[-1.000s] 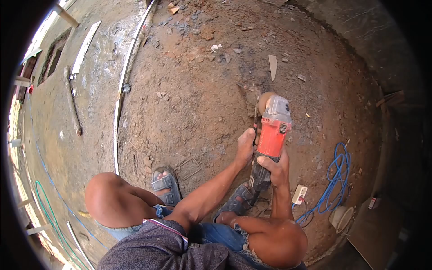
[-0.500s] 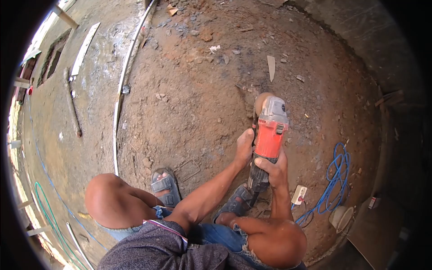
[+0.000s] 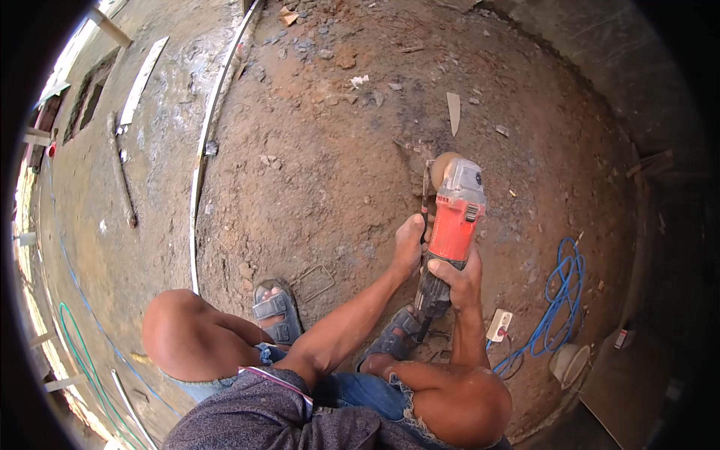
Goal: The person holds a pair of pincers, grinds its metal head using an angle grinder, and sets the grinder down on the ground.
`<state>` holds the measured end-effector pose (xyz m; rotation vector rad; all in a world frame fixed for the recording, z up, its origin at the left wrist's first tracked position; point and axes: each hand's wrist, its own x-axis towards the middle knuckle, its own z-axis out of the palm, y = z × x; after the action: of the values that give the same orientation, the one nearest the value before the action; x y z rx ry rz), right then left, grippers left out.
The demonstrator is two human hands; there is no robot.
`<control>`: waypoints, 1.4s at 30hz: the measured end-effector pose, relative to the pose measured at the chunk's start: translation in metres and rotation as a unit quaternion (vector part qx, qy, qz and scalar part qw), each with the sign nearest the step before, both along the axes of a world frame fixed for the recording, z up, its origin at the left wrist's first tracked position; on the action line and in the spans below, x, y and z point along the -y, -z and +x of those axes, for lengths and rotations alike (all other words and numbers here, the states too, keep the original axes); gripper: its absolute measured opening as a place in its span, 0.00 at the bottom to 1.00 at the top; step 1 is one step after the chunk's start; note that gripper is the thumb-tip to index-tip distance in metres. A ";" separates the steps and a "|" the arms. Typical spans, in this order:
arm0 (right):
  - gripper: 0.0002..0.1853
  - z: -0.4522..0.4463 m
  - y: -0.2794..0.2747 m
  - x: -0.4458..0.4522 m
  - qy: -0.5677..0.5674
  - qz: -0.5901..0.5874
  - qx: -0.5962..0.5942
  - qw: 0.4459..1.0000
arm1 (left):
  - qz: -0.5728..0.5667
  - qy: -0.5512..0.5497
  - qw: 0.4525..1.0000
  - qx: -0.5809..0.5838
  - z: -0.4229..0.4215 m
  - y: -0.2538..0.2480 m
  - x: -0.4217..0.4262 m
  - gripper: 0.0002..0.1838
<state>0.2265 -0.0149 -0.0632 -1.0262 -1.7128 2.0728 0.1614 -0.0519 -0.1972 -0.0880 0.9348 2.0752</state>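
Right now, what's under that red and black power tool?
Brown dirt ground shows around the red and black power tool, and a dark strapped sandal beside its black end. Whatever lies directly beneath the tool's body is covered.

I saw bare ground carrying everything, rough brown soil strewn with small stones through the middle of the frame. Left of centre, a long pale strip ran down it from the top edge, and beyond that the surface looked smoother, with whitish blotches. There, at the upper left, I made out a white board and, just below it, a stick. Near the top centre I had a brown scrap and a white scrap; to their right lay a pale pointed piece. At the lower right I picked out a socket block, loosely coiled blue cable and a pale bowl.
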 end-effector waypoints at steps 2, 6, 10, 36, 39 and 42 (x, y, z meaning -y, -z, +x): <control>0.37 -0.002 -0.001 -0.001 0.003 0.006 -0.009 1.000 | 0.010 0.000 1.000 0.018 0.001 0.000 0.000 0.20; 0.38 -0.002 -0.003 0.000 -0.007 0.017 -0.010 1.000 | 0.006 0.000 0.999 0.036 0.001 -0.004 -0.004 0.20; 0.39 -0.003 0.001 -0.001 0.002 0.006 -0.011 1.000 | 0.011 -0.003 1.000 0.023 0.001 0.002 -0.001 0.21; 0.39 -0.005 -0.003 0.002 -0.014 0.033 -0.013 0.999 | -0.021 -0.017 0.999 -0.019 -0.002 -0.011 -0.003 0.21; 0.39 -0.005 -0.003 0.002 -0.011 0.026 -0.015 1.000 | -0.023 -0.007 0.999 -0.027 -0.001 -0.001 -0.002 0.22; 0.39 -0.006 -0.003 0.002 -0.006 0.019 -0.023 1.000 | -0.015 0.015 1.000 -0.010 -0.002 -0.001 0.002 0.23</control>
<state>0.2205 -0.0164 -0.0603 -0.9525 -1.7332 2.0478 0.1592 -0.0540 -0.1960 -0.0696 0.9747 2.0381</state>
